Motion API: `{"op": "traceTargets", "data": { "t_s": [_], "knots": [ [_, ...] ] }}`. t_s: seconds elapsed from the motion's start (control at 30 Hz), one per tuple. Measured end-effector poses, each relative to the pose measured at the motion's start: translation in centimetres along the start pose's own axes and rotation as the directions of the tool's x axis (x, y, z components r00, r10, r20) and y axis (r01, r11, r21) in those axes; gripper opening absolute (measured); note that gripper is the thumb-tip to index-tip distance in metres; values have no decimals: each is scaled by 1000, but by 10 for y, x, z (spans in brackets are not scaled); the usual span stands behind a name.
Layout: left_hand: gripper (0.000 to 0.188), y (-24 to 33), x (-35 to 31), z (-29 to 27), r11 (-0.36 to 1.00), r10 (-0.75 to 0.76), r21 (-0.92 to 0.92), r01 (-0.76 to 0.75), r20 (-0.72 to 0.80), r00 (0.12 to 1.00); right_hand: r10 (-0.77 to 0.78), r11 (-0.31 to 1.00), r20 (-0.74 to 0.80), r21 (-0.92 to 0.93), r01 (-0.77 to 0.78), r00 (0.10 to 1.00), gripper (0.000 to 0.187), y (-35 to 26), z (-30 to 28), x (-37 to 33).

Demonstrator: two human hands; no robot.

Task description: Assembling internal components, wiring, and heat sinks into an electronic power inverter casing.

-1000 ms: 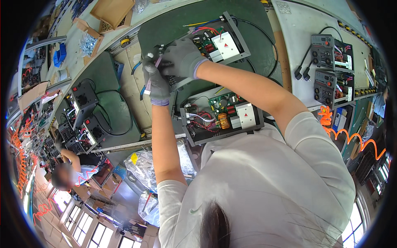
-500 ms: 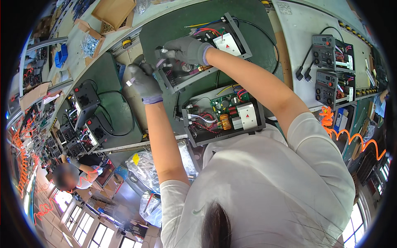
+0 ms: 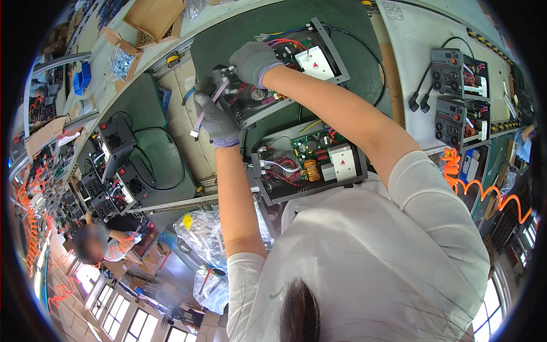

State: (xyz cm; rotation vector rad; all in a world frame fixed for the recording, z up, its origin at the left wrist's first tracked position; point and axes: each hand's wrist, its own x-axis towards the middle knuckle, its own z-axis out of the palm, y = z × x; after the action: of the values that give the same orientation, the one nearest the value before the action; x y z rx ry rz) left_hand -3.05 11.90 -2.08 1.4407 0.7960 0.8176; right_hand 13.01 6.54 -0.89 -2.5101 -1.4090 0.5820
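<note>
My left hand (image 3: 216, 121), in a grey glove, is closed on a flat pale ribbon cable (image 3: 200, 121) with a white connector at its lower end. The cable crosses the fingers toward the left end of an open power unit. That far unit (image 3: 312, 64) has a grey metal case, red wires and a white plate with a red triangle. Over its left part lies my right hand (image 3: 253, 61), also gloved, with its fingers bent down; what they touch is hidden. A second open unit (image 3: 312, 162) sits nearer my body, showing a green board and a copper coil.
Two finished-looking units (image 3: 458, 71) with black plugs stand on the pale bench at right. More black units (image 3: 118, 137) stand on a green mat at left. Cardboard boxes (image 3: 152, 23) and a blue bin (image 3: 84, 77) lie far left. A co-worker (image 3: 111, 242) is at lower left.
My left hand has moved right and slightly nearer, and more of the ribbon cable shows. My right hand has shifted a little left and away from me.
</note>
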Motion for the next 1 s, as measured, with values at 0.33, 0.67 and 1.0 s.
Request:
{"op": "traceTargets", "data": {
  "t_s": [0.33,0.67,1.0],
  "knots": [
    [71,11,1,8,998,-52,-30,58,158,986,-156,987,-100,-48,152,983,19,3,12,7],
    [67,5,3,8,975,52,205,-81,146,988,-139,912,16,392,122,990,31,20,-14,13],
    [61,2,0,7,976,50,208,-64,74,996,-19,972,144,233,-15,989,34,12,-15,15]
  ]
}}
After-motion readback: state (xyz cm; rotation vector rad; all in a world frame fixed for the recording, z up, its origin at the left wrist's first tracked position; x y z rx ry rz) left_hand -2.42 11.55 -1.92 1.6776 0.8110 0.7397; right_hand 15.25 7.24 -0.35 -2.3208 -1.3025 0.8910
